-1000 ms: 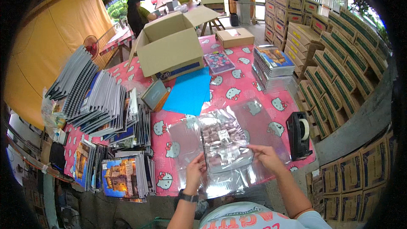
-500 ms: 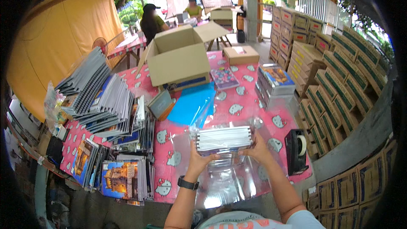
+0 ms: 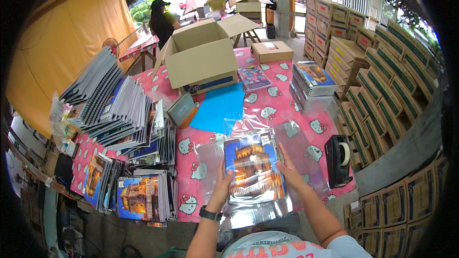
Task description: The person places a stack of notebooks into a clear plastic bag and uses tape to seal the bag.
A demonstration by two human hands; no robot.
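A clear plastic sleeve holding a spiral notebook (image 3: 253,168) with a castle picture on its cover is held upright above the table's near edge. My left hand (image 3: 221,188), with a black watch on the wrist, grips its left side. My right hand (image 3: 289,172) presses flat against its right side. Loose clear plastic sleeves (image 3: 306,138) lie under and around it on the pink patterned tablecloth (image 3: 279,107).
A black tape dispenser (image 3: 338,158) stands at the right. Stacks of notebooks (image 3: 119,114) fill the left, more (image 3: 313,81) sit far right. An open cardboard box (image 3: 201,57), a small box (image 3: 271,50) and a blue sheet (image 3: 220,107) lie beyond. Carton stacks (image 3: 382,81) line the right. Two people stand at the back.
The sleeved notebook has turned from edge-on and horizontal to upright with its castle cover facing me. Both hands shifted to its sides.
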